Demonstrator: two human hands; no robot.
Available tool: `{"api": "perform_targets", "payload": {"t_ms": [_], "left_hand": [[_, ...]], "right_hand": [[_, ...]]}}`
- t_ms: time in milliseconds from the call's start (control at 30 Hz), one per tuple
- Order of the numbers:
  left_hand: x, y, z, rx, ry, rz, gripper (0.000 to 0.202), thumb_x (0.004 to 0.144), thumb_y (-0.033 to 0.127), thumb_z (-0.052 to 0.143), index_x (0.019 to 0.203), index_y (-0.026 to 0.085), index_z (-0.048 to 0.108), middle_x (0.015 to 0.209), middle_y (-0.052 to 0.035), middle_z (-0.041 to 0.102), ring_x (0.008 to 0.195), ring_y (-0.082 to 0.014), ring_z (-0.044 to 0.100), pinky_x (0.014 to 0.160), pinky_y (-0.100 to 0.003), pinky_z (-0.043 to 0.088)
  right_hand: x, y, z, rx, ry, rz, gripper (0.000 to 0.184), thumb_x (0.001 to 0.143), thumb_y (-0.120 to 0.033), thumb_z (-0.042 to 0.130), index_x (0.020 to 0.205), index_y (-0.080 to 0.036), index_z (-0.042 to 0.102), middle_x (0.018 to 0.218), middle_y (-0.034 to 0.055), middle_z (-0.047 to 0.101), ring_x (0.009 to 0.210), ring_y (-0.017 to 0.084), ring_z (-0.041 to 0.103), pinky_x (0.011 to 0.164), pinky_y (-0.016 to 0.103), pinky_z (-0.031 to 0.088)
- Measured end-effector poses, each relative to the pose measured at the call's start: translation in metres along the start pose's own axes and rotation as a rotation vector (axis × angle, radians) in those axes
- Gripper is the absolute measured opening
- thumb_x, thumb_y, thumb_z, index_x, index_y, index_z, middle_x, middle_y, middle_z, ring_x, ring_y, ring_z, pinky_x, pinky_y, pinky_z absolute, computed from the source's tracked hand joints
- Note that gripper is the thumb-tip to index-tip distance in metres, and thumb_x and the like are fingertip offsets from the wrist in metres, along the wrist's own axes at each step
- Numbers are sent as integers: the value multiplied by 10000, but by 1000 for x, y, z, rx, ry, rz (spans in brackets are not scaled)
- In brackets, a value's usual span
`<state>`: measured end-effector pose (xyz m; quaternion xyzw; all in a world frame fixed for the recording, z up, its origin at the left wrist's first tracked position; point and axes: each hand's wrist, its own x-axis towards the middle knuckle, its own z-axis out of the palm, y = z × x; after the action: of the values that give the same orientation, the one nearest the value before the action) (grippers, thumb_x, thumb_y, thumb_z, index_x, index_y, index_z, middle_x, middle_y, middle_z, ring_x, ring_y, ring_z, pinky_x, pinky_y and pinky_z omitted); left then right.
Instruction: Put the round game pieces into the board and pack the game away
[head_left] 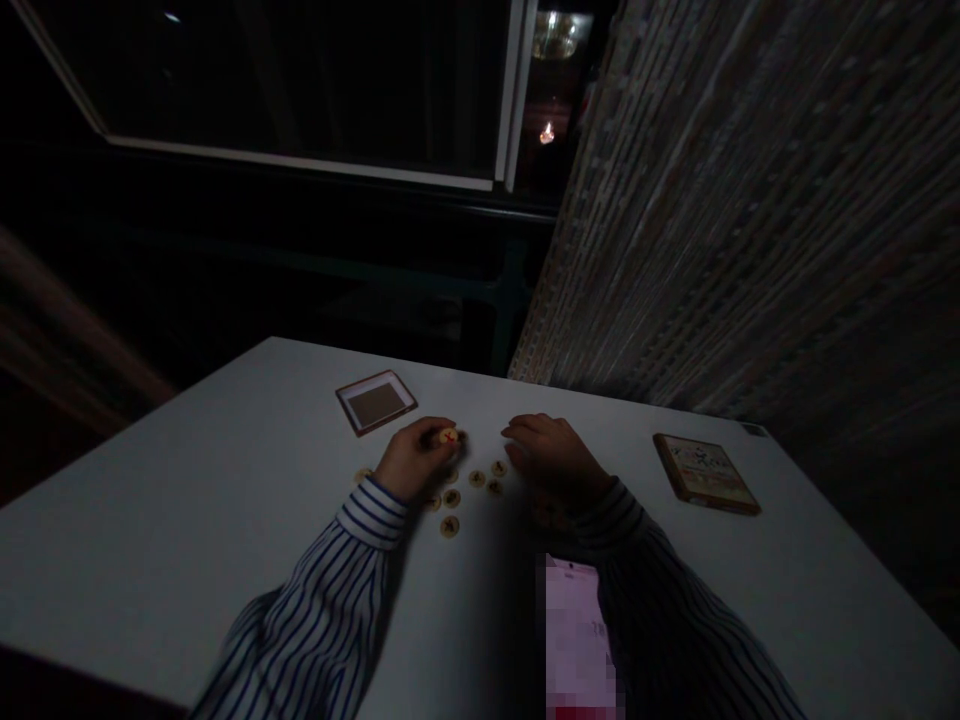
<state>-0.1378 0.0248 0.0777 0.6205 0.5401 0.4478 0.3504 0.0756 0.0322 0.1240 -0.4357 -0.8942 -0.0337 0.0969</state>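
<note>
the piece with the red mark [448,437] sat pinched between thumb and fingers of the left hand [414,457], raised a little above the table [150,480]. it lay at that hand's inner side, in the gap between the two hands, so the left was in contact with it and the right hand [553,455] stood apart, off to its right. the right hand's fingers were loosely bent and reached leftward, toward the piece; no piece showed at their tips, but the palm was hidden, so whether it grasped anything i cannot tell.

being a round disc, the piece had no long axis across its face and pointed no particular way along the table; its marked face was turned back toward the wearer, tilted upward.

below and between the hands lay loose round pieces, among them one nearest the wearer [450,526]. a shallow tray [347,412] stood beyond the left hand, and a flat box [706,473] well to the right.
</note>
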Motion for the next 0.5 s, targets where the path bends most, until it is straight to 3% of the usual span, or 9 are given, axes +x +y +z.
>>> {"api": "perform_targets", "payload": {"t_ms": [167, 500], "left_hand": [[-9, 14, 21, -146, -64, -53, 335, 624, 314, 633, 903, 135, 584, 813, -39, 653, 753, -155, 606, 714, -277, 487], [-14, 22, 60, -326, -172, -163, 355, 597, 298, 666, 901, 127, 600, 659, -4, 625, 565, -109, 565, 563, -237, 460]], "right_hand": [[-16, 11, 0, 19, 22, 34, 290, 829, -289, 426, 1071, -204, 562, 1109, 59, 576, 972, 188, 505, 810, 321, 350], [-40, 31, -1, 45, 57, 97, 289, 832, -300, 430, 1068, -196, 560, 1102, 58, 588, 987, 178, 512, 833, 307, 347]]}}
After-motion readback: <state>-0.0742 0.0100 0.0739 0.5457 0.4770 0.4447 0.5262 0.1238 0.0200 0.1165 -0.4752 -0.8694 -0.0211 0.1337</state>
